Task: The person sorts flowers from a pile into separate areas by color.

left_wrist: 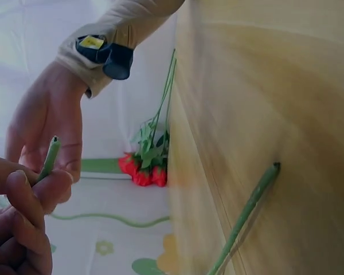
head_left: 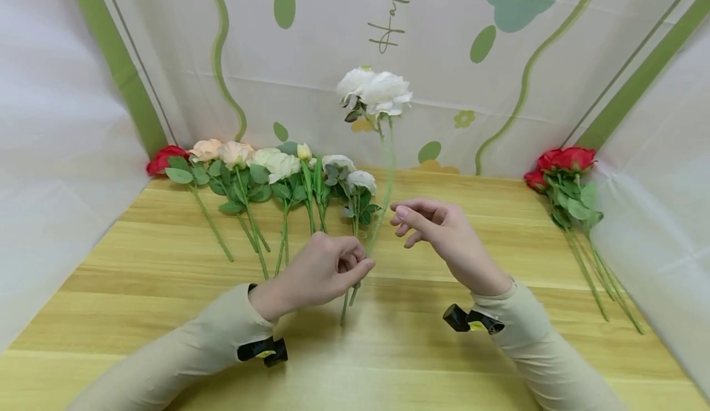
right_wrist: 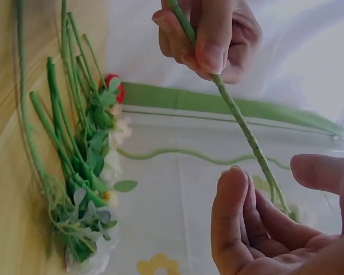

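Note:
My left hand [head_left: 324, 269] pinches the lower stem of a white artificial flower [head_left: 383, 93] between thumb and fingers. The flower stands upright above the table, with two full white blooms at the top of its branching stem. In the left wrist view, the cut end of that stem [left_wrist: 50, 154] pokes out past the thumb. My right hand [head_left: 435, 232] is just right of the stem, fingers loosely bent and thumb apart from them. In the right wrist view the green stem [right_wrist: 243, 123] runs down past the spread thumb and fingers, which do not grip it.
Along the table's back left lie a red rose [head_left: 168, 159], peach roses [head_left: 235, 153], pale green-white roses [head_left: 277, 163], a yellow bud [head_left: 304, 151] and white flowers [head_left: 362, 181]. Several red roses [head_left: 566, 159] lie at the right. A printed white curtain [head_left: 327, 47] stands behind the wooden table [head_left: 138, 331].

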Available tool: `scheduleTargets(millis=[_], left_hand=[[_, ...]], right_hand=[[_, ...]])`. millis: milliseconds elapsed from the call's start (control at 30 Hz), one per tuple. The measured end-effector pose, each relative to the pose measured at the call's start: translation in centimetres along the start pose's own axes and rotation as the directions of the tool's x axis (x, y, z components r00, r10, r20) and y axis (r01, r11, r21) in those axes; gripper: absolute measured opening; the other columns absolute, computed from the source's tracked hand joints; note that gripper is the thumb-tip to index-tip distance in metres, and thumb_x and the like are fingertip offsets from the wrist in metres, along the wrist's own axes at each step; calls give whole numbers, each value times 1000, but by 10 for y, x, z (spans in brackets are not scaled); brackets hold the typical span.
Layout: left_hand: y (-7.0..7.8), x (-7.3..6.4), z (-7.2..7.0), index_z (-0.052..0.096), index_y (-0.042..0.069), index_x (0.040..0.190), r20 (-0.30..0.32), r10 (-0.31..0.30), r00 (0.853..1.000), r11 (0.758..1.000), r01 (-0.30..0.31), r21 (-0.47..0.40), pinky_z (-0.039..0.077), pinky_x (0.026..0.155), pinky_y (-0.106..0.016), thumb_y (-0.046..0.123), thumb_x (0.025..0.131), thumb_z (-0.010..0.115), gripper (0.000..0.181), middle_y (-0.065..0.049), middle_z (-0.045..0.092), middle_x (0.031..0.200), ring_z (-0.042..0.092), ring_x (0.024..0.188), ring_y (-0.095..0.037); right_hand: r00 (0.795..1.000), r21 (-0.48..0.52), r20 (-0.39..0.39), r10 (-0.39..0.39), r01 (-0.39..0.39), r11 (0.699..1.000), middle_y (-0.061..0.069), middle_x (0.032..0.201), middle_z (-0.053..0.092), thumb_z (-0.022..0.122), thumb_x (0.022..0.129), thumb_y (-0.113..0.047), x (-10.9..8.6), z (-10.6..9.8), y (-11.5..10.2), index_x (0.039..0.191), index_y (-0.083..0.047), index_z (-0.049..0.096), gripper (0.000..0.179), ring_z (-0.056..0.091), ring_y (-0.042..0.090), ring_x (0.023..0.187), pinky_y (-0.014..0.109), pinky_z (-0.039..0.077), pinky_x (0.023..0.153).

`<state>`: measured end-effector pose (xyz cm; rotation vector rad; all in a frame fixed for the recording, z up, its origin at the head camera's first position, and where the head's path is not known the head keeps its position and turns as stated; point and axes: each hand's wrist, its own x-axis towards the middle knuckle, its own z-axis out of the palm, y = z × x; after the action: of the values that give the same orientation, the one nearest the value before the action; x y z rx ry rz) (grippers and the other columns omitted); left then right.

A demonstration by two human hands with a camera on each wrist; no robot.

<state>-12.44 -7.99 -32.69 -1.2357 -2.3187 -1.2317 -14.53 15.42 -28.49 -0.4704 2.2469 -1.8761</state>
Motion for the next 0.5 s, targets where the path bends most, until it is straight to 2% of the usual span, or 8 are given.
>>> scheduleTargets(millis=[200,400,500], left_hand=[[6,-2,3,66,7,79,4,35,999,999,-35,0,44,50,-14,5,90,69,12,8,62,64,50,53,5],[7,-2,3,67,5,80,50,20,999,999,-21,32,44,51,-13,6,90,70,10,7,63,64,50,53,6],[6,-2,3,67,5,80,73,6,997,999,-9,45,44,50,-12,6,90,70,11,7,62,63,49,52,7]], right_hand=[[999,36,9,-39,39,999,23,102,65,67,96,-25,2,11,0,113,1,65,32,62,32,90,41,55,75],[994,56,-54,-96,99,993,22,91,65,66,97,-21,4,14,4,106,3,65,25,63,36,85,37,55,69],[993,40,-52,-110,112,993,21,89,65,65,98,-20,5,14,6,103,3,65,23,62,37,84,38,55,68]])
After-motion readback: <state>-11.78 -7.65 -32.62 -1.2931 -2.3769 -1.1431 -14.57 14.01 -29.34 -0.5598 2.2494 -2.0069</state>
